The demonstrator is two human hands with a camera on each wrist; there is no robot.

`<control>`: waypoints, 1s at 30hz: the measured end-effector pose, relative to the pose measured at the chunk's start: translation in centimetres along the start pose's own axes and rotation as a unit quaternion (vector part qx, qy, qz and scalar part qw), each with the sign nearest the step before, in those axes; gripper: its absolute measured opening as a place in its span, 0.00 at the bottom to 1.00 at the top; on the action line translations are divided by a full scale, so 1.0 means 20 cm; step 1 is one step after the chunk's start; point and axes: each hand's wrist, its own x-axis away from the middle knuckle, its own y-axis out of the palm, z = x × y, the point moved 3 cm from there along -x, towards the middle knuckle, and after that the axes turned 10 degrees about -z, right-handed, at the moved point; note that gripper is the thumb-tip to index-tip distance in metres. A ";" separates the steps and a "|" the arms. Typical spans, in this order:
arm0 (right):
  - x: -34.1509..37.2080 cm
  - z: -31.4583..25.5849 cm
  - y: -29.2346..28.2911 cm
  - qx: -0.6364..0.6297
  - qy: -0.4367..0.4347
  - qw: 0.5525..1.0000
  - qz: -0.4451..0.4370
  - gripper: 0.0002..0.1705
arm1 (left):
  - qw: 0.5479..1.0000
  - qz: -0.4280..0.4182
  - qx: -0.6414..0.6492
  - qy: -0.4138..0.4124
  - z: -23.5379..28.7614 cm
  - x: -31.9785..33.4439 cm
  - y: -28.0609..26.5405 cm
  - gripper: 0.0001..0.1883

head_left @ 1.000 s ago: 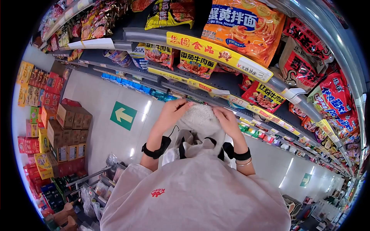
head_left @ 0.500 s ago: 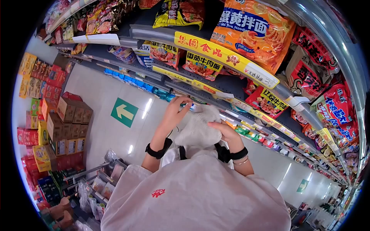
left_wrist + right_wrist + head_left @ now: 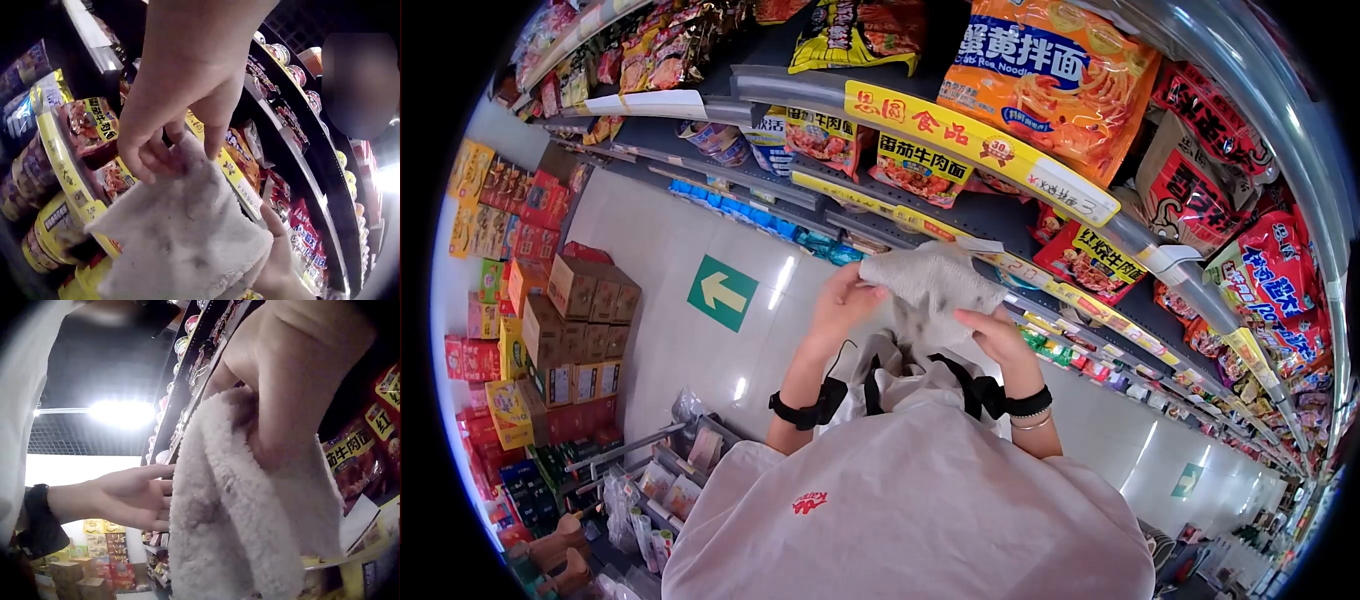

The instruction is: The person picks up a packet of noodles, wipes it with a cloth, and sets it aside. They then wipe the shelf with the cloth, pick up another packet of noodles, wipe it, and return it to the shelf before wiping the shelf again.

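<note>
A whitish fluffy cloth (image 3: pixel 935 285) with grey smudges hangs spread between both hands, in front of the shelves. My left hand (image 3: pixel 845 305) is at its left edge; in the left wrist view the fingers and thumb of that hand (image 3: pixel 187 103) pinch the top of the cloth (image 3: pixel 187 231). On the opposite side, my right hand (image 3: pixel 1003 340) grips the lower right edge, thumb on the near face. The right wrist view shows the cloth's fleecy pile (image 3: pixel 219 500) draping below the right hand (image 3: pixel 275 381), its fingertips hidden in the folds.
Noodle packs fill the shelves, among them a large orange bag (image 3: pixel 1050 85) and a red beef noodle pack (image 3: pixel 1090 265). A yellow label strip (image 3: pixel 960 130) runs along the shelf edge. Cartons (image 3: pixel 580 310) are stacked at left; a cart (image 3: pixel 655 475) stands lower left.
The cloth was bunched between both hands, then the left hand lifted toward the upper left. Now the cloth is spread wider, smudges showing, with the left hand back at its edge.
</note>
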 end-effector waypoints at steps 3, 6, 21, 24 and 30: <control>0.01 -0.01 -0.08 0.074 -0.018 0.997 0.009 0.24 | 0.996 0.056 -0.046 0.046 0.02 0.00 -0.05 0.10; 0.00 0.01 -0.21 0.168 0.009 0.984 0.054 0.17 | 0.982 0.105 -0.105 0.112 0.03 0.01 -0.10 0.09; 0.02 -0.06 -0.22 0.230 -0.172 0.949 0.127 0.13 | 0.983 0.053 -0.015 0.177 0.15 0.01 -0.03 0.25; 0.01 -0.09 -0.16 0.213 -0.216 0.950 0.073 0.18 | 0.979 0.027 -0.005 0.204 0.19 0.00 0.00 0.32; 0.01 -0.18 0.04 0.301 -0.239 0.922 0.041 0.28 | 0.992 -0.004 0.018 0.124 0.16 -0.05 0.05 0.42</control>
